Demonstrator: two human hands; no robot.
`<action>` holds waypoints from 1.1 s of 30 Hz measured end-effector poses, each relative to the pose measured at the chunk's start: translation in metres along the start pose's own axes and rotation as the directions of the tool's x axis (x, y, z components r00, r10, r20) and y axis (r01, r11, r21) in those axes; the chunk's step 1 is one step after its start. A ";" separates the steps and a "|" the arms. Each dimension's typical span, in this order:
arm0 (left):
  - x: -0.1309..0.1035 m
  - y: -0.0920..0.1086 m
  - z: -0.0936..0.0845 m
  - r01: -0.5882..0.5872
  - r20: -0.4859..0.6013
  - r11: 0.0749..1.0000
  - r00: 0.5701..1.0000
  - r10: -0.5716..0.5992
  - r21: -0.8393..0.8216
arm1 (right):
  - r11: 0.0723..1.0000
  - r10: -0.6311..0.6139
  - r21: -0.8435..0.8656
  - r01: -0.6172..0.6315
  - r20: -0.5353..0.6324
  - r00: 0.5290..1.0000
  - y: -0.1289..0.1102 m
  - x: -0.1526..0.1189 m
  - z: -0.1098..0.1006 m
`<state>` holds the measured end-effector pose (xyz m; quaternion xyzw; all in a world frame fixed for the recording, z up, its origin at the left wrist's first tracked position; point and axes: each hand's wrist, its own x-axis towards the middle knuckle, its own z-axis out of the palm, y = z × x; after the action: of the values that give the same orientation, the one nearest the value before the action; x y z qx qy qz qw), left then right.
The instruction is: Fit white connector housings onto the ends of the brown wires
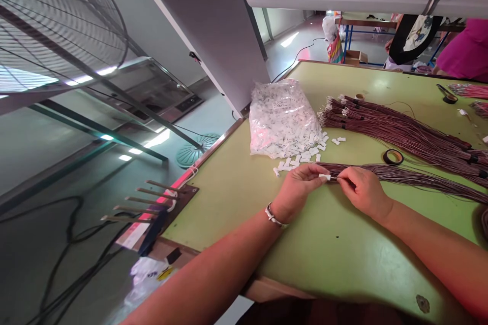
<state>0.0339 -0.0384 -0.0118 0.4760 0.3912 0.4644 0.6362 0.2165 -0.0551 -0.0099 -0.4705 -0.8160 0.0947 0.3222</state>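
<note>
My left hand (301,183) pinches a small white plastic connector (325,176) between thumb and fingertips. Close to its right, my right hand (360,188) is closed on a thin wire (334,178) whose end meets the connector; how deep it sits inside cannot be made out. Just behind both hands lies a long bundle of dark brown wires (412,176), running off to the right. Loose white connectors (295,161) are scattered beyond my left hand, spilling from a clear plastic bag (282,117) full of them.
Thicker wire bundles (396,127) with white ends lie farther back. A black tape roll (393,157) is right of my hands; scissors (447,93) lie at the far right. A pegged rack (168,205) sits on the green table's (221,188) left edge. A fan (57,25) stands left. Another person (463,51) is across.
</note>
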 end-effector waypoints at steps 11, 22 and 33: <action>-0.001 -0.004 0.003 0.034 -0.001 0.999 0.999 -0.035 -0.028 | 0.993 0.047 0.105 -0.052 0.043 0.998 -0.002 -0.001 0.003; -0.001 -0.004 0.006 0.004 0.017 0.997 1.000 -0.005 0.075 | 0.990 -0.035 0.139 0.024 0.078 0.996 0.001 -0.002 0.006; -0.001 0.000 0.000 0.139 0.034 0.987 0.990 -0.137 -0.075 | 0.997 -0.074 -0.009 0.075 0.054 0.996 0.000 -0.005 0.004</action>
<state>0.0332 -0.0394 -0.0120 0.4296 0.3959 0.4272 0.6901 0.2153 -0.0583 -0.0154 -0.4388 -0.8419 0.0909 0.3008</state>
